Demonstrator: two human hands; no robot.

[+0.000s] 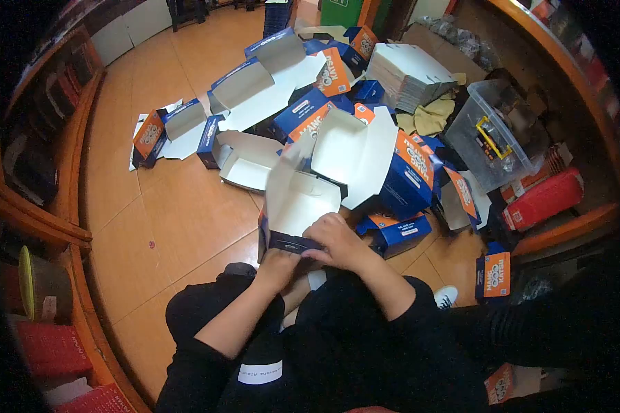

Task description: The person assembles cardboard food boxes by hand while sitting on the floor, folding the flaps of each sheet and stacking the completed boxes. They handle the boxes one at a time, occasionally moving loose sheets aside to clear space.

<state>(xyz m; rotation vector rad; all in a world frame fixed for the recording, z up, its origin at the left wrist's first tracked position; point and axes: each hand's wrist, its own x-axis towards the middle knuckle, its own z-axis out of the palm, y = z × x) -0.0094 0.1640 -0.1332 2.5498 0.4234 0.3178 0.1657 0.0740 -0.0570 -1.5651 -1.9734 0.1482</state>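
In front of my lap I hold a folding cardboard food box (pixel 302 203), white inside and dark blue outside, with its lid flap raised. My left hand (pixel 281 265) grips the near wall from below, its fingers partly hidden behind the card. My right hand (pixel 334 239) closes over the near right corner, thumb pressed against the blue edge. Just beyond it lies another opened box (pixel 339 144) with its white inside facing up. A blue and orange printed box (pixel 408 175) rests to the right of that.
Many folded boxes, among them an open one (pixel 244 168), lie heaped on the tiled floor (pixel 165 237). A stack of flat cardboard (pixel 410 72) stands at the back right, near a clear plastic bin (pixel 489 138). Wooden shelving (pixel 79 158) lines the left; a red package (pixel 548 199) lies right.
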